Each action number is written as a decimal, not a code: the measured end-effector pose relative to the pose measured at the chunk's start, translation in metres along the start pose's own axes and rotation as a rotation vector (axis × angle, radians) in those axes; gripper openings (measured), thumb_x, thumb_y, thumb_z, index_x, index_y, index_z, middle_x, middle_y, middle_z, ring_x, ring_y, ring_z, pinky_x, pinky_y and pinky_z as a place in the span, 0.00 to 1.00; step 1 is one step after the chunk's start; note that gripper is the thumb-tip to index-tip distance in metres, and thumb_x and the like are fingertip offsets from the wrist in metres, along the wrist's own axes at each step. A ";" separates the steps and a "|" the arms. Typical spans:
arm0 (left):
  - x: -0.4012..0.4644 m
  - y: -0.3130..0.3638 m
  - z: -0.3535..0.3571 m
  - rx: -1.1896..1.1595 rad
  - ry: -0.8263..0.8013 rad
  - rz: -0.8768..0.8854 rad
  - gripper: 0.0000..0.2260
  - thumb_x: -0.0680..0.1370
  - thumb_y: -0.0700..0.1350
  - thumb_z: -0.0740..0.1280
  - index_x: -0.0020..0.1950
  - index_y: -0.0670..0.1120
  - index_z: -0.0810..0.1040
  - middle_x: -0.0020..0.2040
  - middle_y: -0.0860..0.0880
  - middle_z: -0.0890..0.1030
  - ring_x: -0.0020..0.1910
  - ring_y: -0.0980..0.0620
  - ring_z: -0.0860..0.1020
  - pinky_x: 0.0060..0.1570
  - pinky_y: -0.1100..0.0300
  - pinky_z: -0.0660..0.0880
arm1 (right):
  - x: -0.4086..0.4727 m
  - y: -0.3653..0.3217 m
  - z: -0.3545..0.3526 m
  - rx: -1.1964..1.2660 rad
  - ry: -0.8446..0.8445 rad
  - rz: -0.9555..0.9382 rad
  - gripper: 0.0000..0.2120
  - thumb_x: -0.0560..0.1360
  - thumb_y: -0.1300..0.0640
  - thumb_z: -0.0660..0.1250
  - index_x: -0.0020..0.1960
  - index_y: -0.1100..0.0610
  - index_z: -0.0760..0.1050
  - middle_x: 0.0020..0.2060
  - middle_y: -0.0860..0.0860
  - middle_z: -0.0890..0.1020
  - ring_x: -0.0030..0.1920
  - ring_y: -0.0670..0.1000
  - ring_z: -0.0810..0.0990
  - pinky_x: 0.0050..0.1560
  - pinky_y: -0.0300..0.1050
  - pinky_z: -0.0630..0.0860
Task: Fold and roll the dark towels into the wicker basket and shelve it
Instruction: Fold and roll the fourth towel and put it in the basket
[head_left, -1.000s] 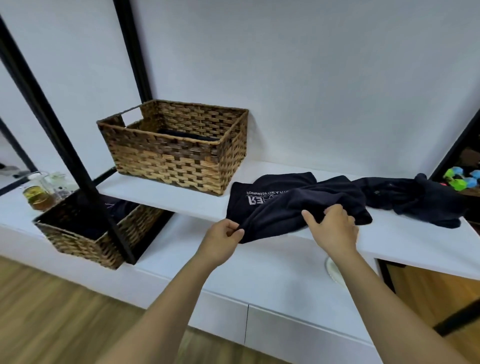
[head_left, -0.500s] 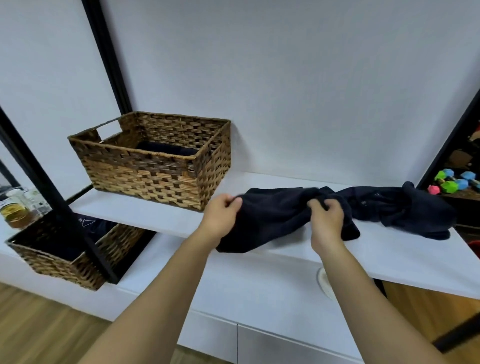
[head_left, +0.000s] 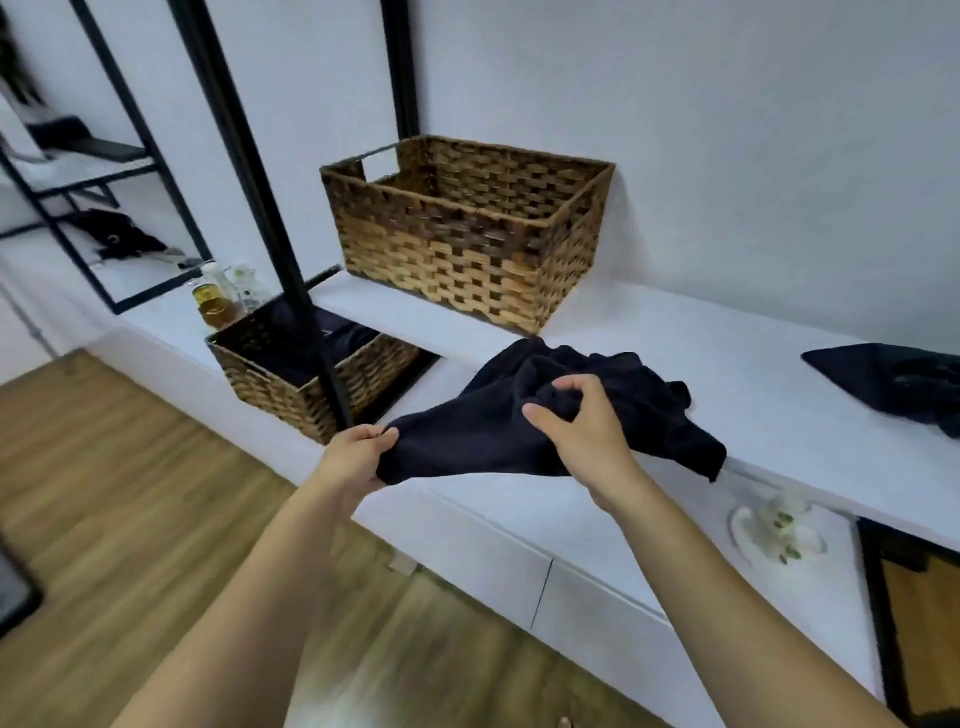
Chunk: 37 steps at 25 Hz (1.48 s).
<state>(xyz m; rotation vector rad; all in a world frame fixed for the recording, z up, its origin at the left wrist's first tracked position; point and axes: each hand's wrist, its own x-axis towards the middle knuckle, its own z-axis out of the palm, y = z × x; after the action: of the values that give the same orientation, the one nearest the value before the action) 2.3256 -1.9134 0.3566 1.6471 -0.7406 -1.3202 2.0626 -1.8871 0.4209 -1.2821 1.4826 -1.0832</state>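
Towel pinched by left hand, bunched in right hand grip (fingertips hidden), basket contents unseen

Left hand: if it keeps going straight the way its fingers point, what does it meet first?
The left hand points up and right, so likely more of the dark towel it pinches, then the right hand. Depth is unclear from a single view.

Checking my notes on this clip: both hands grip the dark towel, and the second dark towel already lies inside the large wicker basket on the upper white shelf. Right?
Not quite. The head view shows the second dark towel lying on the upper white shelf, well to the right of the large wicker basket. The rest holds: left hand and right hand both grip the dark towel.
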 end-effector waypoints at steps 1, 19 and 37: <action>-0.006 -0.018 -0.025 0.021 0.066 -0.022 0.09 0.82 0.41 0.67 0.42 0.45 0.74 0.46 0.44 0.80 0.46 0.44 0.79 0.39 0.52 0.80 | -0.006 0.008 0.018 0.040 -0.080 0.065 0.19 0.74 0.48 0.74 0.61 0.49 0.71 0.56 0.41 0.74 0.54 0.41 0.75 0.48 0.39 0.74; -0.102 -0.052 -0.228 0.444 0.411 -0.024 0.09 0.78 0.39 0.71 0.57 0.47 0.76 0.50 0.45 0.78 0.46 0.48 0.75 0.37 0.57 0.71 | -0.034 0.059 0.156 -0.226 -0.321 0.213 0.19 0.79 0.64 0.60 0.64 0.48 0.77 0.56 0.51 0.77 0.48 0.49 0.78 0.46 0.43 0.74; -0.086 -0.028 -0.187 0.487 0.262 0.095 0.06 0.80 0.35 0.66 0.52 0.45 0.75 0.48 0.44 0.77 0.43 0.48 0.74 0.41 0.54 0.75 | -0.020 0.079 0.094 0.009 -0.324 0.545 0.14 0.82 0.66 0.59 0.65 0.62 0.75 0.54 0.60 0.79 0.45 0.57 0.81 0.45 0.49 0.80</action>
<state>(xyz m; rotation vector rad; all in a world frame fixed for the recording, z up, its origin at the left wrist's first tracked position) 2.4816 -1.7782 0.3799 2.0881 -1.0190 -0.8715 2.1369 -1.8662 0.3234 -0.9108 1.4502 -0.4982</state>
